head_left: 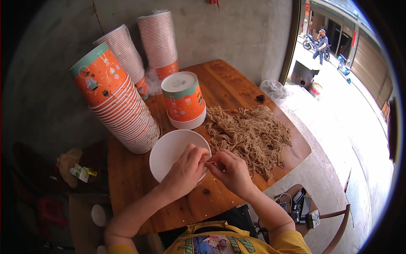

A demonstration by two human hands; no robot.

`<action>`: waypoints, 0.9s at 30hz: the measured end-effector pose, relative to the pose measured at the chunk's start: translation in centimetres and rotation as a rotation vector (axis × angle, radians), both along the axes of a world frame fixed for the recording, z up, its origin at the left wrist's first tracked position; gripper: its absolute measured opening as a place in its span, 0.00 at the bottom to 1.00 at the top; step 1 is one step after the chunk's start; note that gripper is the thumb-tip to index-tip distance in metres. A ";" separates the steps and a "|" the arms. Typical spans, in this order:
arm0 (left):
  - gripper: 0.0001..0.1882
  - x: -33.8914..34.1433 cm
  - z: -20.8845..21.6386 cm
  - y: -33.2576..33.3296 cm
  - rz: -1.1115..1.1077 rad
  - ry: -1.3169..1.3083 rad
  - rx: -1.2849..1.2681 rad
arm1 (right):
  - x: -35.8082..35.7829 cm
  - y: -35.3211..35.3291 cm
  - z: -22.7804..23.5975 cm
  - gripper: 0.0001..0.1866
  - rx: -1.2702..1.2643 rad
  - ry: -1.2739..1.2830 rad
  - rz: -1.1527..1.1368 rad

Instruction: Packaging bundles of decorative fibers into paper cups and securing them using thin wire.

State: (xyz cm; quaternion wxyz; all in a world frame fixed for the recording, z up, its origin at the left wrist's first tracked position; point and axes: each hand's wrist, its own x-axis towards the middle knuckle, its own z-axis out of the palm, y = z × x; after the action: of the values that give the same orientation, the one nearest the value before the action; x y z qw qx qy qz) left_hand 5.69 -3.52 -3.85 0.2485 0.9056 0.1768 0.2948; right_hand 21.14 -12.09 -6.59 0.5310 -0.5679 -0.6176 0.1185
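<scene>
White bowl [167,148] sat partly under the left hand [189,165], which pinched beside the right hand [229,168], also pinching; couldn't tell what I had there, tbh. Leaning a wrist on the bowl could've tipped it.

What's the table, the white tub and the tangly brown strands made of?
Table: wood, probably varnished; it shows grain and dark knots, with a faint shine.
White tub: perhaps coated paper, since it's smooth and plain white inside, but plastic is possible.
Brown strands: maybe dried noodle dough, as they're thin, wavy and dull, though yarn could look similar.
</scene>
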 end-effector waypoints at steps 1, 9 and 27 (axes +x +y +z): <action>0.14 -0.1 -0.1 0.0 0.000 0.000 0.000 | 0.0 0.0 -0.1 0.05 0.000 0.000 0.000; 0.09 -0.4 -0.6 0.0 0.034 0.010 -0.017 | -0.3 0.0 -0.1 0.06 0.008 -0.001 -0.015; 0.04 -0.1 -0.2 -0.7 0.164 -0.056 -0.376 | -0.5 -0.3 -0.5 0.05 0.052 -0.034 -0.035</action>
State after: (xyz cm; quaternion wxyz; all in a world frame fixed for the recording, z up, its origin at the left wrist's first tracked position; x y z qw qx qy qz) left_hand 5.60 -4.24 -4.08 0.3931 0.8173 0.2948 0.3012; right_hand 20.68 -12.34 -7.06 0.5369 -0.5664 -0.6197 0.0834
